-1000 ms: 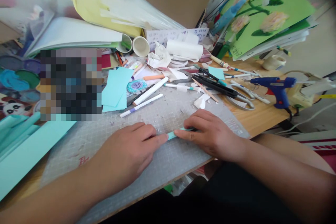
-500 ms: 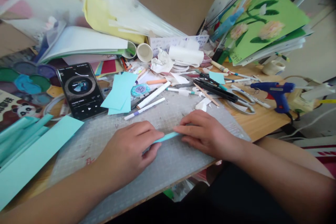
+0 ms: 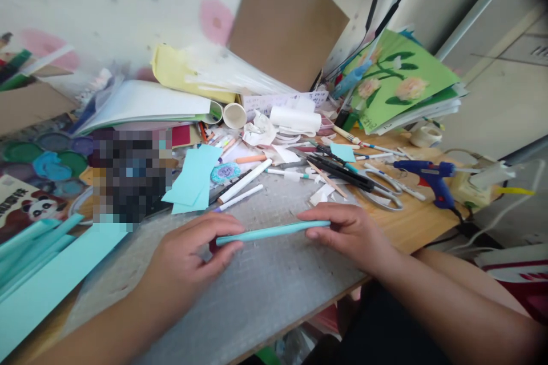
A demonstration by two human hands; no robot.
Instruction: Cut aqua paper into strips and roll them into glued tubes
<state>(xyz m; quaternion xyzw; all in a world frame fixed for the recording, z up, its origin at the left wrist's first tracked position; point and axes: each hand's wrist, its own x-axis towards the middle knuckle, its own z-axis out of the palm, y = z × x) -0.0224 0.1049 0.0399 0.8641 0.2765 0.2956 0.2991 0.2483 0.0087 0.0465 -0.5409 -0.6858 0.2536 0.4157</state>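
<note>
Your left hand [image 3: 188, 254] and your right hand [image 3: 349, 234] are apart, each pinching one end of a rolled teal paper strip [image 3: 272, 232]. You hold the strip level just above the grey cutting mat [image 3: 265, 285] on the surface [image 3: 419, 219], its left tip between thumb and fingers, its right tip under your right fingertips. Behind the strip, two white markers [image 3: 244, 182] lie on the mat beside loose teal paper pieces [image 3: 192, 179]. Two paper cups [image 3: 229, 115] lie on their sides at the back; what they hold cannot be told. Scissors [image 3: 379, 185] and a blue glue gun [image 3: 426, 174] rest to your right. Long teal sheets [image 3: 47, 274] lie at the left edge.
</note>
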